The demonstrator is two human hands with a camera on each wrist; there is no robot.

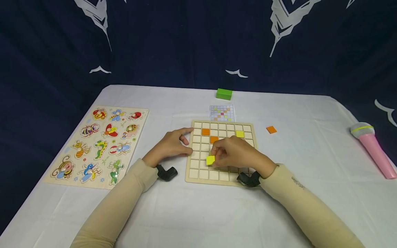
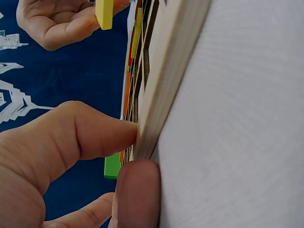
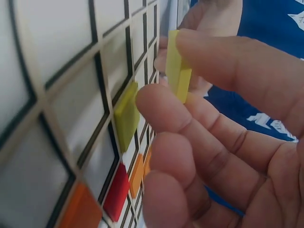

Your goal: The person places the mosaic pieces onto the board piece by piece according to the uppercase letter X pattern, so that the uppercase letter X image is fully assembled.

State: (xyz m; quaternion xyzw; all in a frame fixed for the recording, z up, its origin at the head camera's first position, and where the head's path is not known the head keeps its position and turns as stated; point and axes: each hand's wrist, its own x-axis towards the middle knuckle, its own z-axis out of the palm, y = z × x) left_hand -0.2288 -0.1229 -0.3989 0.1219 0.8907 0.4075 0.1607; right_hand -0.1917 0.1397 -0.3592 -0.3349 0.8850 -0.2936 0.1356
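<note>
A yellow square tile is pinched between the thumb and a finger of my right hand, held over the lower left part of a wooden grid board. My left hand rests at the board's left edge, thumb and fingertips against its side. In the left wrist view the thumb presses on the board's rim. Two orange tiles and a yellow tile show on the grid in the head view. The right wrist view also shows a red tile there. My right hand hides several squares.
Behind the board lie a printed colour-grid card and a green block. To the right are a loose orange tile and a pink microphone. An insect puzzle board lies at the left. Black wrist devices sit under both wrists.
</note>
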